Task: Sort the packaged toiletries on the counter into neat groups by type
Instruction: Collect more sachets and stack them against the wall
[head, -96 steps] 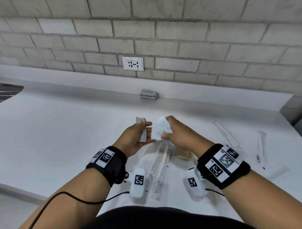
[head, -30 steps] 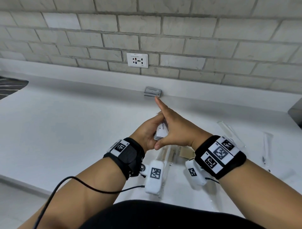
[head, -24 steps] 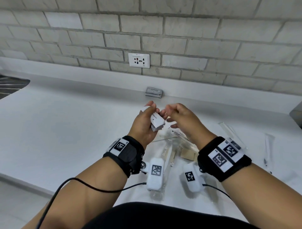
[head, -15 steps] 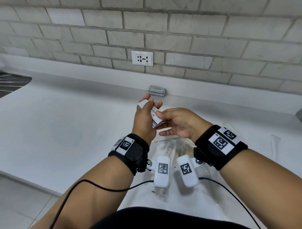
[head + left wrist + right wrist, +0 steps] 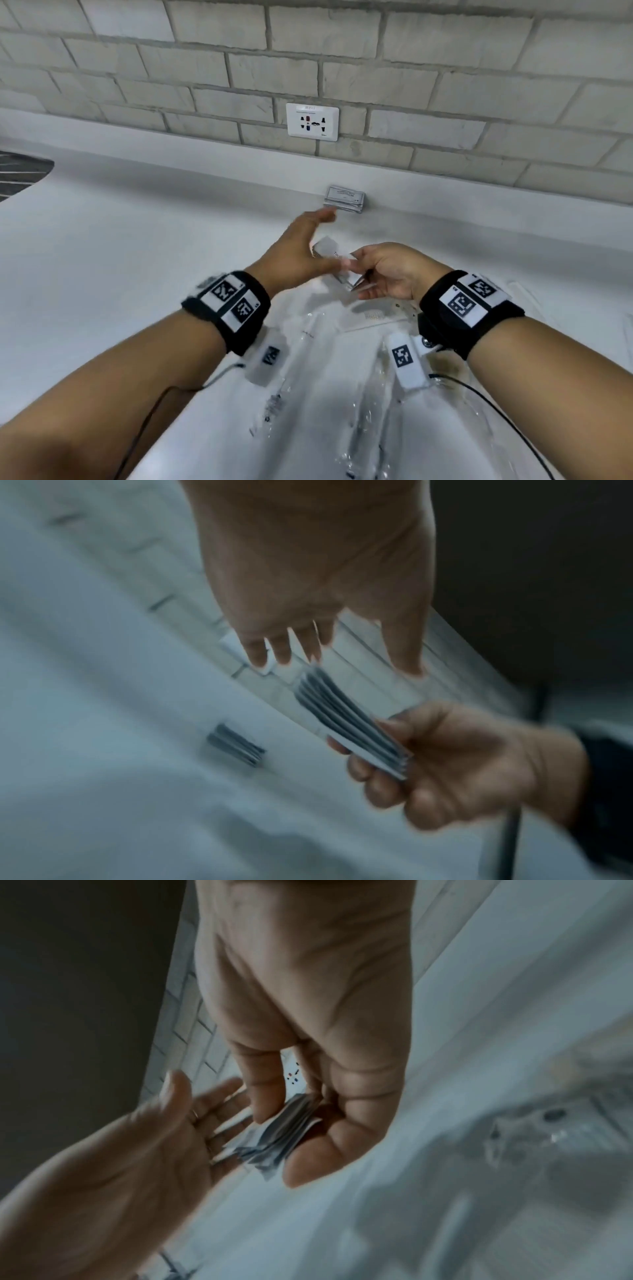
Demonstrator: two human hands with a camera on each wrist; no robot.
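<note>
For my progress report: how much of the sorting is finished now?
Done: one stack of sachets lies by the wall. In hand: the right hand holds a second bundle of sachets; the left hand is open. Left: clear-wrapped items lie loose near the counter's front.

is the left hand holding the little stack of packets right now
No, the right hand grips the stack of packets, while the left hand is open beside it with straight fingers, holding nothing.
</note>
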